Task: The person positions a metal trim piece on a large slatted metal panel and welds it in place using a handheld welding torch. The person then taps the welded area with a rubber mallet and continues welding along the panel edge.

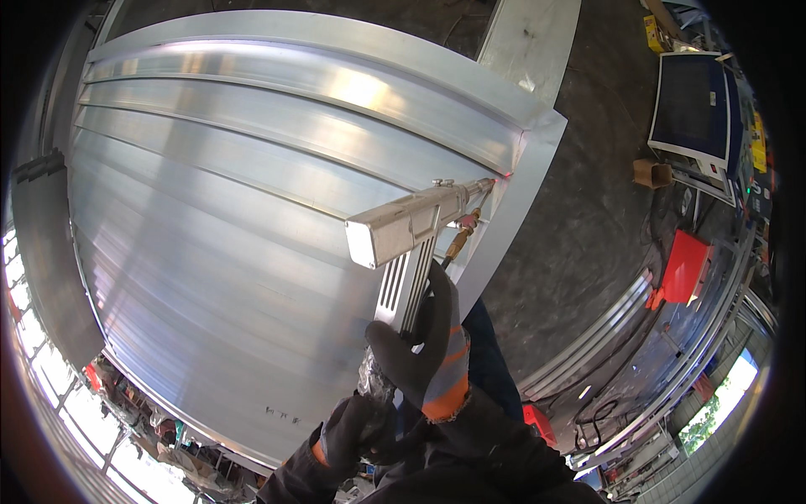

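Here, I have the tool [411, 220] pointing ahead of the right hand [430, 336], curled round its handle [405, 287]; the left hand [351, 430] sits behind, its grip unclear.

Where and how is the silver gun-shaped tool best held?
Probably by its slotted handle, coming from the wearer's side, at the lower edge of the picture: it slopes down that way from the boxy body, and the right hand wraps its lower part. I'd avoid the slim nozzle, which points away toward the metal frame.
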{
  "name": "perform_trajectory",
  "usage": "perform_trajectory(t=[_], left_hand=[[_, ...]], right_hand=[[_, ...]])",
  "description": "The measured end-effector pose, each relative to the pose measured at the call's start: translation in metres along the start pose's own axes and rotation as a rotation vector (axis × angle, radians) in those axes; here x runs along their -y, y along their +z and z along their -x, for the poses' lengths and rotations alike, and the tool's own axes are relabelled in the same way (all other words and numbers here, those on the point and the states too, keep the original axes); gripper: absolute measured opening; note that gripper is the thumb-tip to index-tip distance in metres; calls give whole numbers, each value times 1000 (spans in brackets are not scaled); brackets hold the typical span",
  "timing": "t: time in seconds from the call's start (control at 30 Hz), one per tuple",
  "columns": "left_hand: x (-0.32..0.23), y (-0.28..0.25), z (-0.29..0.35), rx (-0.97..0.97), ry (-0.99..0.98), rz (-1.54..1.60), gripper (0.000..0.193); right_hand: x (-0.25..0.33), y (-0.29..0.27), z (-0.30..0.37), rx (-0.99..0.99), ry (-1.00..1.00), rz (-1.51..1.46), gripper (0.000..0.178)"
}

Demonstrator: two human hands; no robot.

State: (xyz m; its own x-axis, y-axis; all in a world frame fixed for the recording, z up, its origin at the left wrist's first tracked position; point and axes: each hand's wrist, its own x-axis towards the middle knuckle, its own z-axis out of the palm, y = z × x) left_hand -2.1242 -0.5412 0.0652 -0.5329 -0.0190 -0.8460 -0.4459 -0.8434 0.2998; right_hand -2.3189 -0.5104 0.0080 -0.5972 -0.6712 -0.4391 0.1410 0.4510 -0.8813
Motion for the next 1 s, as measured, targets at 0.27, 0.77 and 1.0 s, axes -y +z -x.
perform_trajectory(t=[0.27,0.77,1.0], left_hand=[[-12,-2,-5,31,21,-89,71],[-11,-15,-2,224,166,-139,19],[-22,-9,-3,214,169,-138,14]], right_hand=[[1,5,-4,-56,42,-149,92],[16,2,-7,-60,214,-297,91],[14,-2,-4,-15,226,-274,90]])
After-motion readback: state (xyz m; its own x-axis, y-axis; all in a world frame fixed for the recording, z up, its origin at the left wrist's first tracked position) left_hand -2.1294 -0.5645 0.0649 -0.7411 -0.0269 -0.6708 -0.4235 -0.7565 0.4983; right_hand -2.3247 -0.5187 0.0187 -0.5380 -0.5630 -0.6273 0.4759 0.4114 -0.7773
